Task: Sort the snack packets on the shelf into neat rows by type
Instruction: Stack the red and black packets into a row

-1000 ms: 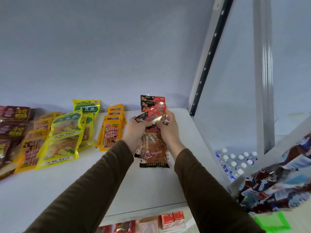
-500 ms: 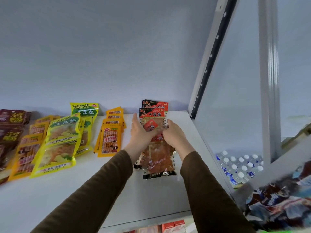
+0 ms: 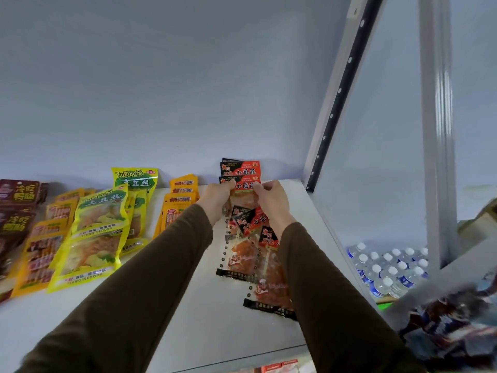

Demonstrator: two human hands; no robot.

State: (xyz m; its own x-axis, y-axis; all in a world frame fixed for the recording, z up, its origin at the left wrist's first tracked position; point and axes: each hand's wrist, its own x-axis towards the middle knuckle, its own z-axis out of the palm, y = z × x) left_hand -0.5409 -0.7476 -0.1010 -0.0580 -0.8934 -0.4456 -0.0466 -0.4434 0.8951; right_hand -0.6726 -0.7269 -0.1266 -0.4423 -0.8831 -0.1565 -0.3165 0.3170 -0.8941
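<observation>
Nearest, at the right end of the shelf point(image 3: 188, 305): red-and-black packets point(image 3: 251, 255), about five visible, overlapping in a loose column toward the wall. Left hand point(image 3: 216, 196) and right hand point(image 3: 271, 199) each pinch a top corner of the second-farthest packet; step judged: squaring this row, next needing the skewed nearer packets straightened. Farther left: orange packets point(image 3: 178, 208), about four; yellow-green packets point(image 3: 99, 232), about three.

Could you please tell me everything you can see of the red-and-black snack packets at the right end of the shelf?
The red-and-black snack packets are glossy plastic pouches with black and red headers printed in Chinese, clear windows showing orange-red food, and black bottom strips. They lie flat in an overlapping row running front to back on the white shelf, the rearmost near the back wall. The nearer ones sit askew. The left hand and right hand pinch the header of a packet near the back.
</observation>
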